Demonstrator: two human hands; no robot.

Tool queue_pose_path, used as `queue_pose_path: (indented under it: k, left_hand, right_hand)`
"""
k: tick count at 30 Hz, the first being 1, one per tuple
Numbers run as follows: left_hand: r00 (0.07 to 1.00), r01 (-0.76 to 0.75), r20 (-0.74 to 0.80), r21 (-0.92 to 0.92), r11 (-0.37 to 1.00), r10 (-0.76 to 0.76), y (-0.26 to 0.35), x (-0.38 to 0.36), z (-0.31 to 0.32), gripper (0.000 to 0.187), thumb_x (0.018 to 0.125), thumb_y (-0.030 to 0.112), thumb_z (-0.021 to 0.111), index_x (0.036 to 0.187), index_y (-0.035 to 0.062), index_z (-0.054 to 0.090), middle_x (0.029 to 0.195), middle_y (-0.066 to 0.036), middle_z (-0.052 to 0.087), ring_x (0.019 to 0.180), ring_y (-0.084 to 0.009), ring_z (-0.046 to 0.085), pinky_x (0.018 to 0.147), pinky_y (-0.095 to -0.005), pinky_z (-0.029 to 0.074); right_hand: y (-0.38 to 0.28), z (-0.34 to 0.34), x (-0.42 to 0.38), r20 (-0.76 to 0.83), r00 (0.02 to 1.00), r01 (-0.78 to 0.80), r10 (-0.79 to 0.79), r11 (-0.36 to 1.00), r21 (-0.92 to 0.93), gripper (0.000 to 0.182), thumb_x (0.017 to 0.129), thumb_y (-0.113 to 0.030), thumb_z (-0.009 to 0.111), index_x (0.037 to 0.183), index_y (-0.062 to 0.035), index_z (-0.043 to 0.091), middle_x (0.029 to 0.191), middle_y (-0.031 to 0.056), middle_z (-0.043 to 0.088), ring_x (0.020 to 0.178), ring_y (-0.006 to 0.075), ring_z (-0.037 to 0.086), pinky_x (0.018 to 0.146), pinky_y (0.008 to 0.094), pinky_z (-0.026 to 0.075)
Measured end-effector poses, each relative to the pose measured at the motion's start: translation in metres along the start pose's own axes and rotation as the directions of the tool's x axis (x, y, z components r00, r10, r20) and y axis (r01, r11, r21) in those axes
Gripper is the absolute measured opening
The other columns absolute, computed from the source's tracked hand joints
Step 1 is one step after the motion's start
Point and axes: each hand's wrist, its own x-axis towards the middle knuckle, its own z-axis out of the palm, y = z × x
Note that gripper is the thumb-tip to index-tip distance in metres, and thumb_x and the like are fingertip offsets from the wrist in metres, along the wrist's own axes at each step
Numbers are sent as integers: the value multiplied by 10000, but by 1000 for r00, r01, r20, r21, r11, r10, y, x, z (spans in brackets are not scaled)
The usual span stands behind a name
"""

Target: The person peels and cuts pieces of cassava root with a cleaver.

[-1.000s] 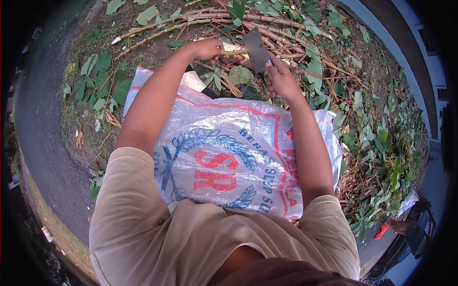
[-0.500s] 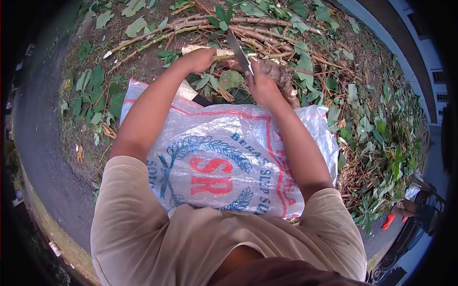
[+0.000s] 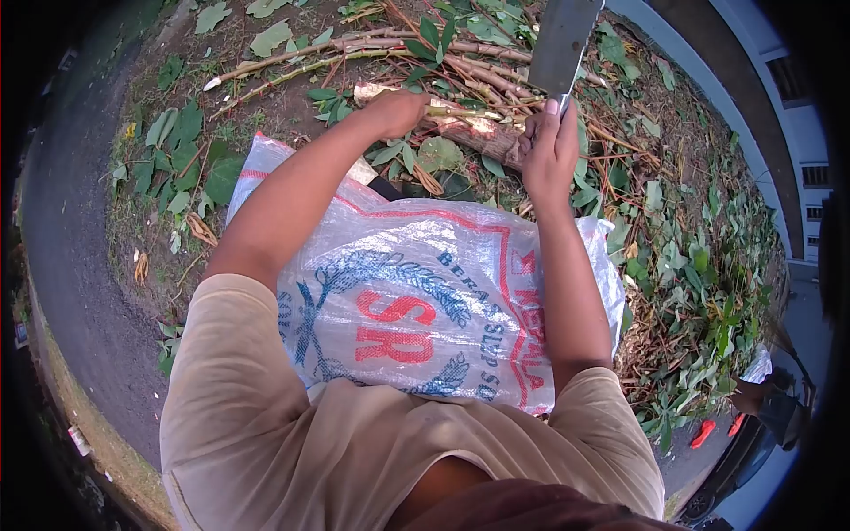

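Note:
My left hand (image 3: 396, 113) is closed around a cut plant stem (image 3: 462, 112), whose pale end points right over a log (image 3: 482, 137). In my right hand (image 3: 551, 155) is the handle of a machete (image 3: 558, 51). Its broad grey blade stands raised, to the right of the stem and apart from it, and the top runs out of view. A pale, stripped patch of wood shows beside my left hand. Over my lap lies a woven plastic sack (image 3: 425, 230) with red and blue print.
Long brown stems (image 3: 354, 44) lie on the soil beyond my hands. Cut leaves and twigs (image 3: 699, 265) are heaped on the right. A paved road (image 3: 75, 203) runs along the left. At the far right edge, a person (image 3: 779, 407) is partly visible near red footwear (image 3: 702, 434).
My right hand has lifted the machete up and to the right, away from the stem. My left hand keeps its hold on the stem, and the whole view has shifted slightly.

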Motion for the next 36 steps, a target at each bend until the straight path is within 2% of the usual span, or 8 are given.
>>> queue_pose_path:
  k: [4,7,9,10,13,22,27,36]
  left_hand:
    - [1000,-3,-3,6,1000,3,6,3,5,268,1042,232,523,1217,37,580,1044,-275,702,1019,-469,678,893,-578,514]
    - [998,-17,-55,9,1000,17,8,-1,11,274,1042,231,525,1226,36,580,1067,-277,698,1027,-469,674,905,-578,512]
    - [999,-10,-43,-4,1000,9,11,0,0,274,1041,229,526,1229,37,581,1082,-271,699,1039,-465,672,914,-578,512]
    - [1000,6,-19,-30,1000,-6,10,-4,3,274,1040,226,527,1232,38,581,1098,-265,700,1050,-462,670,924,-579,511]
    - [995,-45,-88,-41,998,41,2,1,3,281,1039,233,533,1230,37,597,1119,-251,704,1068,-451,669,933,-577,511]
    - [999,40,30,11,999,-40,3,2,-6,271,1032,257,554,1204,66,639,1122,-225,720,1092,-433,677,947,-552,526]
    - [1000,3,15,80,997,-4,6,-1,1,298,1036,259,549,1256,80,641,1152,-228,716,1108,-426,677,964,-549,525]
    - [1000,-2,28,58,998,1,8,2,-11,337,1036,248,563,1307,55,618,1158,-251,707,1121,-444,663,986,-560,509]
  right_hand:
    - [55,6,-6,214,977,128,23,736,-665,360,1114,-297,466,1162,51,546,832,312,682,819,551,646,697,584,489]
    - [102,2,4,268,956,122,119,671,-732,410,1106,-330,478,1120,71,564,909,336,690,845,527,672,709,580,504]
    - [109,-6,17,245,888,-150,389,749,-645,417,1101,-412,506,1069,-8,601,682,78,550,566,162,564,475,366,428]
    - [95,-6,16,254,882,-150,397,747,-647,417,1101,-412,506,1069,-8,601,682,78,550,566,162,564,475,366,428]
    - [61,-17,19,352,669,-726,655,677,121,345,1096,-384,530,1181,-51,564,704,1,477,526,97,418,447,261,324]
    - [30,-2,6,-148,982,119,-115,993,14,350,1124,-369,471,1183,-34,557,720,84,565,565,200,564,527,357,461]
    - [94,-11,10,301,950,197,85,583,-788,365,1092,-317,515,1220,19,582,980,327,698,825,490,687,703,538,517]
    - [11,-27,13,195,796,-565,574,819,-101,290,1095,-320,549,1122,-37,605,735,-3,508,557,90,442,480,259,353]
